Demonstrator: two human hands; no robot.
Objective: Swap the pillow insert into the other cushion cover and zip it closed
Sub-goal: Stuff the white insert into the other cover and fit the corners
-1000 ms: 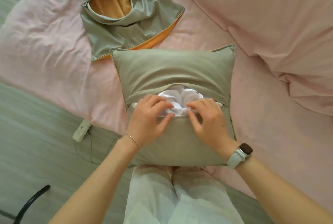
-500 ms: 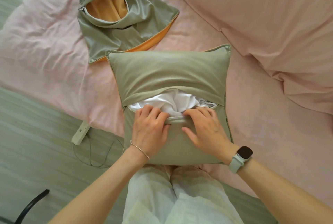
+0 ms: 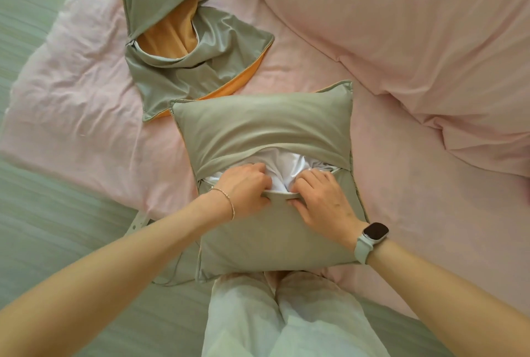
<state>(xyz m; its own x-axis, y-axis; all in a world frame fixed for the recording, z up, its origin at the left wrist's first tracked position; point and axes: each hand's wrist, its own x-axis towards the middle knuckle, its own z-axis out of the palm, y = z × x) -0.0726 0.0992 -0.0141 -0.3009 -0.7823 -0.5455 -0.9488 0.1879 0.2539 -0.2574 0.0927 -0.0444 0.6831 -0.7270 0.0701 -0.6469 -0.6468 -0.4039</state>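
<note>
Nearest me, the cushion rests against my knees at the bed edge, its opening facing up. My left hand and right hand sit close together, each curled over the near lip of the opening, thumbs under and fingers tucked into the gap against the white insert, which bulges out between the two lips. I judge the stuffing needs pushing down and toward the corners before the lips can meet; I cannot see the zipper pull. Farther off, the empty cover lies crumpled, orange lining showing, beside the pink duvet.
</note>
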